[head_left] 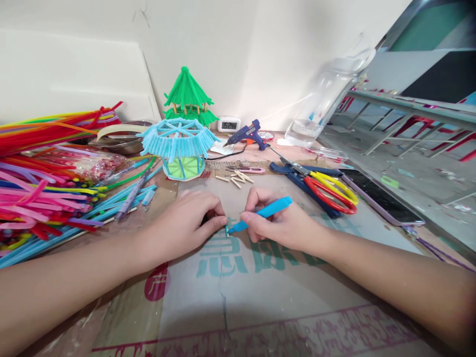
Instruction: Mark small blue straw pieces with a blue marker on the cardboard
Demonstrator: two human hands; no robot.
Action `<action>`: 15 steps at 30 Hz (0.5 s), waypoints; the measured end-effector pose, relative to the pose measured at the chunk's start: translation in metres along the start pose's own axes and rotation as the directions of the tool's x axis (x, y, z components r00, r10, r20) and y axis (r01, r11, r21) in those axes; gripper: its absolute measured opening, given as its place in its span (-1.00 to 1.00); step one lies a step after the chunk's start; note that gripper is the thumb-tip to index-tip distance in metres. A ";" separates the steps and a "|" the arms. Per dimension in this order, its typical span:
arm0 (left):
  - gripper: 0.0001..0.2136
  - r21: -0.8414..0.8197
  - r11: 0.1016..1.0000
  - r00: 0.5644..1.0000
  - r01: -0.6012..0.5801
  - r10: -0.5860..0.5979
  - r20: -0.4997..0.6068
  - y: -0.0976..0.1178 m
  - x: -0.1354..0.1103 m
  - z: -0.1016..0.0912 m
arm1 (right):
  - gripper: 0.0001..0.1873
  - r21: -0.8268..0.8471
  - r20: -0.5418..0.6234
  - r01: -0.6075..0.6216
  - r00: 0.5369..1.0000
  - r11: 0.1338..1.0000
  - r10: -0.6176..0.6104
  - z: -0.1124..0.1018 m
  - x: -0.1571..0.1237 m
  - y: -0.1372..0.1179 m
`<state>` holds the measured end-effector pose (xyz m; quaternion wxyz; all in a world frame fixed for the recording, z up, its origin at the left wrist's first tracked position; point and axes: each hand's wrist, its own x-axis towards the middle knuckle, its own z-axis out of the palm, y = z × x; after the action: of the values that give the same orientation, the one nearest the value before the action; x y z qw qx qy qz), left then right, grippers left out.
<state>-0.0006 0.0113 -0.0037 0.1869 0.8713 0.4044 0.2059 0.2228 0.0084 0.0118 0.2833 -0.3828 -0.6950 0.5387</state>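
small stick point(227, 230) is pinched at the fingertips of the left hand point(203, 214), one end left poking out just left of the right hand point(269, 215), by whose thumb and fingers the blue marker point(264, 213) is gripped, tip down at the stick. very light, stiff and easily rolled, it would probably be snapped by hard pressure; it is best held by the far end, clear of any wet, slippery colour. similar loose sticks point(241, 177) are scattered beyond both hands.
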 end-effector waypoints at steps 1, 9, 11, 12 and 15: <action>-0.79 0.003 1.000 1.000 -0.004 0.004 -0.005 -0.001 0.000 0.001 | -0.76 -0.005 0.000 0.000 1.000 1.000 0.000 0.000 0.000 0.000; -0.83 -0.005 1.000 1.000 -0.021 0.021 -0.015 -0.003 0.001 0.002 | -0.78 -0.019 0.027 0.017 1.000 1.000 -0.017 0.000 -0.001 -0.002; -0.83 -0.005 1.000 1.000 -0.025 0.025 -0.015 -0.003 0.001 0.002 | -0.78 -0.013 0.043 0.022 0.999 1.000 -0.021 0.000 -0.001 -0.002; -0.83 -0.005 1.000 1.000 -0.026 0.026 -0.015 -0.003 0.001 0.002 | -0.78 -0.011 0.048 0.021 0.999 1.000 -0.021 0.000 -0.002 -0.002; -0.83 -0.005 1.000 1.000 -0.028 0.028 -0.011 -0.003 0.000 0.003 | -0.78 -0.012 0.014 0.006 1.000 1.000 -0.006 0.001 -0.002 -0.002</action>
<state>-0.0013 0.0127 -0.0076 0.1842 0.8751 0.3928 0.2145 0.2226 0.0062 0.0135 0.2777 -0.3784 -0.7013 0.5365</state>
